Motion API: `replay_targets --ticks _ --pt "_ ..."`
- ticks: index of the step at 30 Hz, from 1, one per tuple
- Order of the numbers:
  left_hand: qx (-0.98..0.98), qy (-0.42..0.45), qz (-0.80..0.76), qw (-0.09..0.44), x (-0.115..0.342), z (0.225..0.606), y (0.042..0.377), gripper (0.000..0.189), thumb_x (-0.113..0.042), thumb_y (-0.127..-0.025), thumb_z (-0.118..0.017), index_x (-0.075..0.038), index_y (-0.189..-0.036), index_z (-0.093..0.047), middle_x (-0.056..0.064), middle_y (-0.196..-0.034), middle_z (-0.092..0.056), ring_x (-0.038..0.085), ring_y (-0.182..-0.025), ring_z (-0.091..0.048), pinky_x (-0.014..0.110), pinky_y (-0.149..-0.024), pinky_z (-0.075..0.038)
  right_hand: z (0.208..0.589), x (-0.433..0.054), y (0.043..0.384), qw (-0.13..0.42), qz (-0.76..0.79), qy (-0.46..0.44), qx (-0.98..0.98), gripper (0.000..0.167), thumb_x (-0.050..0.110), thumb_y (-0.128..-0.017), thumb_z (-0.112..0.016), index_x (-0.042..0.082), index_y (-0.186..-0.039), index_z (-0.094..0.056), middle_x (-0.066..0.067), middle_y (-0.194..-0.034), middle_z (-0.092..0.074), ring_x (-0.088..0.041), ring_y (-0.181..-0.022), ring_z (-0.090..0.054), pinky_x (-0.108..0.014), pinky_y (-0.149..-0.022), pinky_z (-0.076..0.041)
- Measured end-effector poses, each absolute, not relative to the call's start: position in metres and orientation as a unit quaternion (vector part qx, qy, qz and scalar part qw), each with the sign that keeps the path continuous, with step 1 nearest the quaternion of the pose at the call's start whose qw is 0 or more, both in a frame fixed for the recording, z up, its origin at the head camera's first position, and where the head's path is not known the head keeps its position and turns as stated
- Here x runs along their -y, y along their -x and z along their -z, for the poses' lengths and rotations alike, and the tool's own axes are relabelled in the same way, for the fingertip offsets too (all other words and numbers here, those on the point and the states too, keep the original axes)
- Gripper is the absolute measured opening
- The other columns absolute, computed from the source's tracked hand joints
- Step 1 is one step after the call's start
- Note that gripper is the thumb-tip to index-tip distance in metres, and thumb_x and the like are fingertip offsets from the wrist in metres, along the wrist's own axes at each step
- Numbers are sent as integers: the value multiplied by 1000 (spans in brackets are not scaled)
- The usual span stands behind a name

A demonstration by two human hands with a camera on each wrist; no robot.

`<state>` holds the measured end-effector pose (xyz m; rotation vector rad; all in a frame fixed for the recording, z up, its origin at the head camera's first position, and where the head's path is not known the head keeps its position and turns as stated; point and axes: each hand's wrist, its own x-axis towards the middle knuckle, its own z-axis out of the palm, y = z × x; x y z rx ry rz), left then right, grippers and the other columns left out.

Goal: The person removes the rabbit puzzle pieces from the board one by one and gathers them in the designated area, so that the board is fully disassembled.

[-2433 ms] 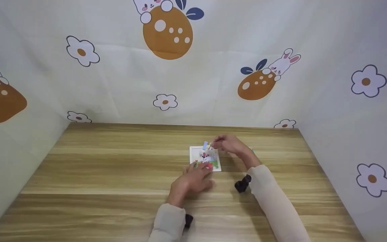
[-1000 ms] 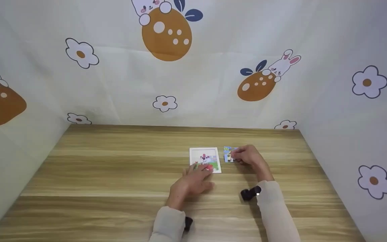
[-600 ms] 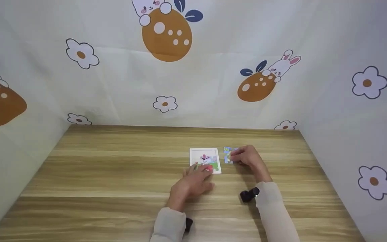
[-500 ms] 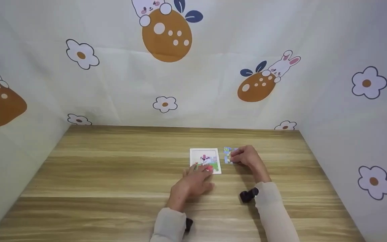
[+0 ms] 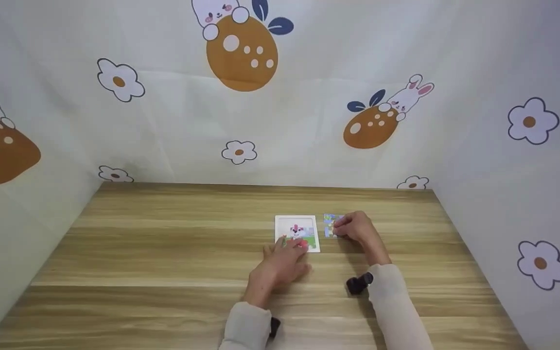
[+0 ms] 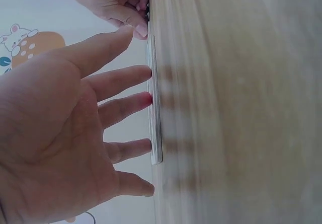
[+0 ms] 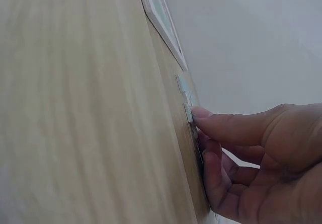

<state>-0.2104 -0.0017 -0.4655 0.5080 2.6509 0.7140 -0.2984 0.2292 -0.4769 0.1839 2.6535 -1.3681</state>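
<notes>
Bench (image 5: 163, 243) with a wood-grain top, its light and dark brown bands running crosswise, extending well beyond the puzzle tray (image 5: 295, 217) on every side. The tray, white-rimmed and roughly square, lies flat on this surface. Just to the right of the tray, and apart from it, a small patch of blue, yellow and white puzzle pieces (image 5: 328, 218) occupies the bench, partly hidden from view.

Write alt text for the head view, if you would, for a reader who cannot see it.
A person's left hand rests its fingers on a partly filled white puzzle board, while the right hand pinches puzzle pieces beside it on a wood-grain table. Behind is pale cloth printed with rabbits, orange-brown fruits and flowers.
</notes>
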Motion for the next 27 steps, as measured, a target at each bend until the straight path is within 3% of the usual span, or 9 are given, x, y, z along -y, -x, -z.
replay_targets --ticks 10,16,27 --pt "-944 -191 -226 147 -15 466 207 56 -38 -99 -57 -16 -150 -48 6 -163 -35 44 -153 -21 74 -117 -13 460 -216 295 57 445 -33 -893 16 11 -90 -73 -1 -99 -74 -9 -87 -73 -16 -75 -65 -24 -66 -51" --pt "-948 -176 -214 157 -20 465 209 59 -36 -99 -58 -18 -153 -43 6 -164 -33 44 -153 -19 73 -118 -13 463 -201 300 54 459 1 -887 14 14 -91 -72 2 -99 -75 -10 -94 -75 -13 -76 -63 -21 -65 -49" --pt "-949 -173 -194 177 -20 462 213 60 -37 -98 -59 -14 -151 -45 6 -164 -34 43 -153 -20 71 -119 -18 466 -171 315 79 422 41 -902 10 11 -92 -71 8 -100 -76 -8 -102 -74 -18 -93 -65 -29 -82 -53"
